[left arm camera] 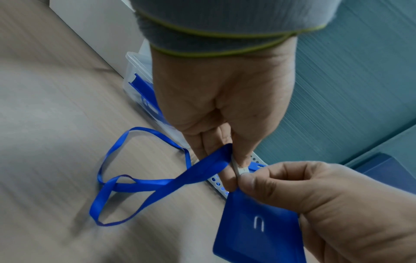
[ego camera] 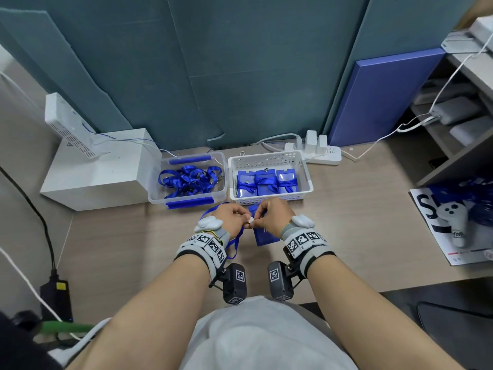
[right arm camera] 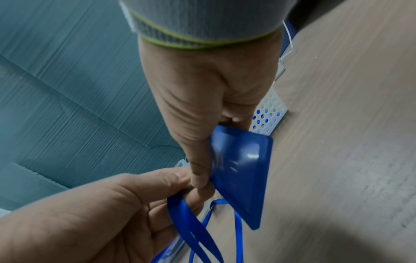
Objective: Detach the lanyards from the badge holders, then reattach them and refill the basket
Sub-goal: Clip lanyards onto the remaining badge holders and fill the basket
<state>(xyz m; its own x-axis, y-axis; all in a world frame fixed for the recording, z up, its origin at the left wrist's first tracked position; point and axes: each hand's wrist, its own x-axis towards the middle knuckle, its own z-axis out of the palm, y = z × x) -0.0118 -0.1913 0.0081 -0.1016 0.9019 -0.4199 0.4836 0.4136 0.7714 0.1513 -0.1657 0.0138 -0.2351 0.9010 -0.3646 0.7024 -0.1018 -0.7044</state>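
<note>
Both hands meet just above the desk in front of the white basket (ego camera: 306,173). My left hand (ego camera: 234,218) pinches the clip end of a blue lanyard (left arm camera: 139,185), whose ribbon loops down onto the desk to the left. My right hand (ego camera: 269,216) pinches the top of a blue badge holder (left arm camera: 256,226) that hangs below the fingers. A small white clip (left arm camera: 239,168) sits between the two thumbs. The basket holds three blue badge holders (ego camera: 266,181) with lanyards wrapped on them. A clear tub (ego camera: 153,194) to its left holds several loose blue lanyards (ego camera: 189,180).
A white box (ego camera: 98,172) with a white device on it stands at the left. A power strip (ego camera: 325,154) lies behind the basket. Shelves, cables and a white controller (ego camera: 453,220) on a printed sheet fill the right side. Teal panels back the desk.
</note>
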